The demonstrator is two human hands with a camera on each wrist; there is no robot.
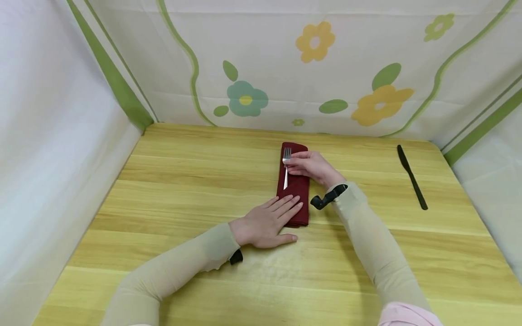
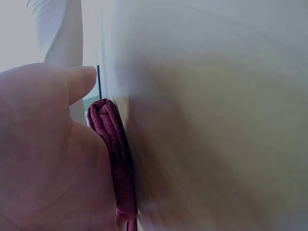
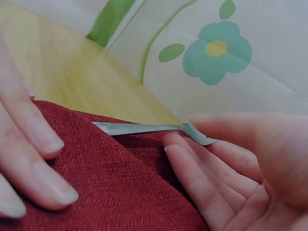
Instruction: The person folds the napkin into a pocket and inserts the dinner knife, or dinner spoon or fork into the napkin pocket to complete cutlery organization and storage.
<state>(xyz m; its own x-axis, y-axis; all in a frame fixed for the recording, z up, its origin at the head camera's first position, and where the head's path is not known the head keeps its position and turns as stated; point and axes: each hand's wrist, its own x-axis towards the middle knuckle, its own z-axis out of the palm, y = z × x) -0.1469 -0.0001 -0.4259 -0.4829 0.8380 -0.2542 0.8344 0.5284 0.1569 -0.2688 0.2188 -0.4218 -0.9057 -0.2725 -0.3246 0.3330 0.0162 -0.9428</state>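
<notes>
A dark red cloth napkin (image 1: 301, 213), folded into a long narrow strip with a slanting fold across it, lies on the wooden table. My left hand (image 1: 267, 222) rests flat on its near part, fingers straight and spread a little. With thumb and fingers my right hand (image 1: 311, 167) pinches a silver fork (image 1: 286, 174) near its neck, over the far half of the napkin. The tines point away from me. In the right wrist view the handle end of the fork (image 3: 134, 128) lies at the edge of the slanting fold. The left wrist view shows the layered napkin edge (image 2: 113, 149) beside my palm.
A black knife (image 1: 412, 176) lies at the right side of the wooden table (image 1: 183, 181). White cloth walls with printed flowers (image 1: 246, 99) stand along the back and both sides. Each wrist wears a black camera mount (image 1: 328, 197).
</notes>
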